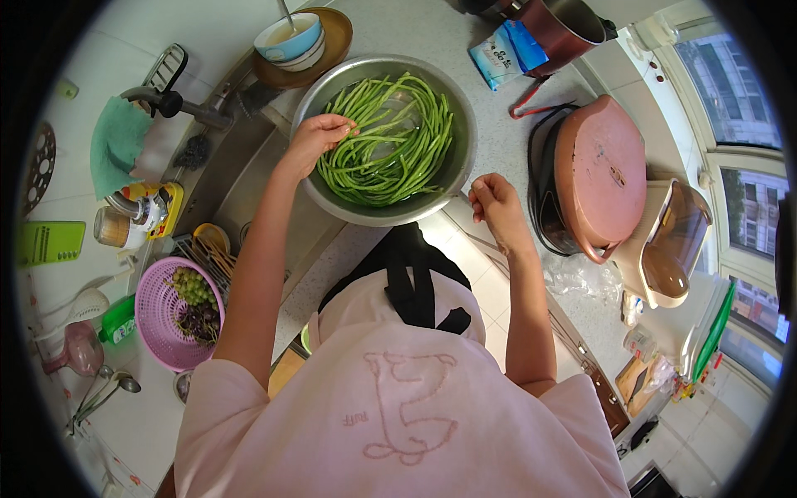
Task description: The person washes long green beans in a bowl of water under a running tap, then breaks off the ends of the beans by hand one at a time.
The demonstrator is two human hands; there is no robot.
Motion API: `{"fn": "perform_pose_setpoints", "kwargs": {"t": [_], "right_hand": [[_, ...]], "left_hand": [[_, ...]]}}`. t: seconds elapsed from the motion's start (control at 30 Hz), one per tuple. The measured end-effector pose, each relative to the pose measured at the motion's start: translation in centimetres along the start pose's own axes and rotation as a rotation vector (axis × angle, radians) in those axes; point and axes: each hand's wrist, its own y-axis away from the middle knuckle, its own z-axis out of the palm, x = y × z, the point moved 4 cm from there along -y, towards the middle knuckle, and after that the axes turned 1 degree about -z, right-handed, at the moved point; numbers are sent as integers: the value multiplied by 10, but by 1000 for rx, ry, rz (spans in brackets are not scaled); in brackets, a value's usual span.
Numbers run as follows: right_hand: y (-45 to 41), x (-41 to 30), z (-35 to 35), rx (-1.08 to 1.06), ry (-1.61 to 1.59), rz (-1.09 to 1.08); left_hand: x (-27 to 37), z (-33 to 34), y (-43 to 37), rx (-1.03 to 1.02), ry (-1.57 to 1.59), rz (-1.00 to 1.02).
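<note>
A wide metal basin [464, 124] holds a coil of long green beans [429, 155] lying in clear water. At its left side, my left hand [320, 142] reaches over the rim and pinches green bean strands between thumb and fingers. My right hand [496, 205] is beside the basin's lower right rim, outside it. Its fingers are curled in with the thumb against them, and nothing shows in the grip. The basin stands on a speckled countertop [398, 25], its left side next to the sink [249, 180].
Stacked bowls [287, 38] on a brown plate sit behind the basin. Right are a blue-white packet [500, 57], a dark red pot [563, 37] and a pink-lidded electric pan [601, 168]. Left are a faucet [199, 112] and a pink colander [177, 352] with grapes.
</note>
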Motion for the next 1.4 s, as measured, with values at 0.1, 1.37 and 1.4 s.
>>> {"fn": "perform_pose_setpoints", "kwargs": {"t": [0.1,1.37,1.4], "right_hand": [[-4,-10,11,-35,-134,-9],[-53,15,118,-18,-456,15],[-53,15,119,-15,-461,-1]], "left_hand": [[3,5,3,6,-70,29],[13,66,68,145,-500,616],[13,67,69,145,-499,616]]}}
